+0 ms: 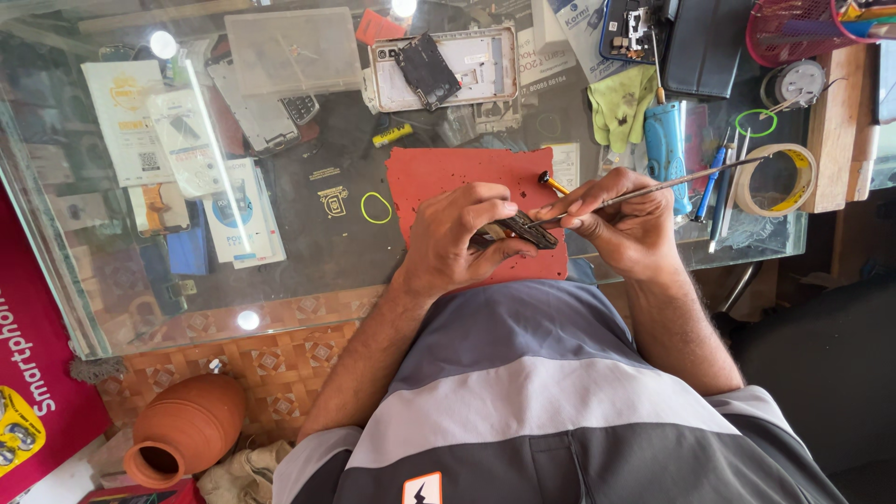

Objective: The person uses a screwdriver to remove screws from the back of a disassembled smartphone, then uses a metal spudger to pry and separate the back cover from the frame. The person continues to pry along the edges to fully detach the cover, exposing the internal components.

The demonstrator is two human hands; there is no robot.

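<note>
Left hand (459, 235): fingers curled and closed around a small dark phone part (519, 229), which is pinned against the red mat (448, 173). Long axis of the part is seen to run from the left hand toward the right hand, tilted slightly downward toward the near edge of the surface; its right end is exposed between the two hands.

Right hand (627, 224): closed in a pen-like grip on a thin metal tool (672, 185). The tool's shaft is angled up and away toward the right edge of the surface, and its tip is brought down to the right end of the part; whether tip and part are touching cannot be told.

The mat is laid at the near edge of the glass surface (308, 271), near the middle. A yellow-handled tool (553, 183) is noted on the mat just behind the hands. An opened phone frame (446, 67) is seen toward the far edge, and a tape roll (777, 179) near the right edge.
</note>
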